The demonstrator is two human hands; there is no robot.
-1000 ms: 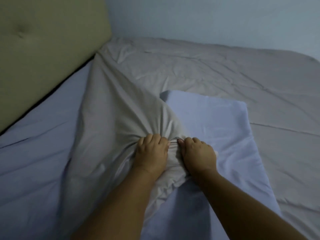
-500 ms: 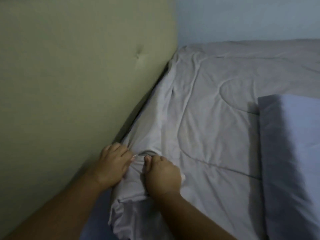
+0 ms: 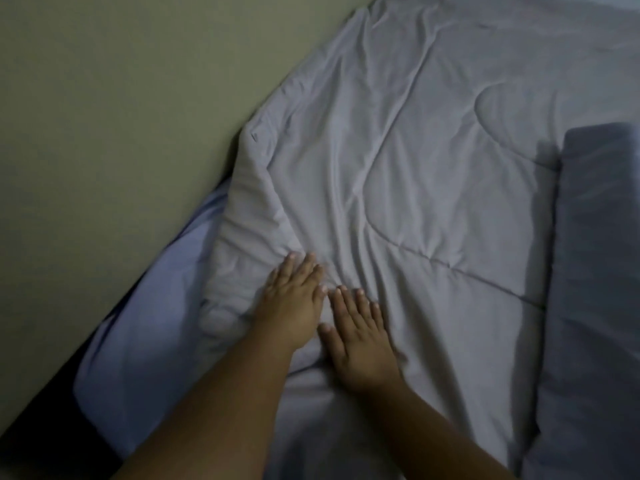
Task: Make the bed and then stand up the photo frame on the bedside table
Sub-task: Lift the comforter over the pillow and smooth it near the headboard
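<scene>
Dim light. We see both hands lying flat on the quilt [image 3: 398,174], side by side and nearly touching. Left hand [image 3: 292,303] has its fingers stretched out, palm down, gripping nothing, at the quilt's rumpled corner. Right hand [image 3: 360,337] likewise spread flat, fingers straight. The quilt is spread up to the headboard [image 3: 114,126], its edge bunched there. Blue sheet [image 3: 138,341] shows bare left of the quilt. A pillow [image 3: 595,289] lies on the quilt at right. Photo frame out of our view.
</scene>
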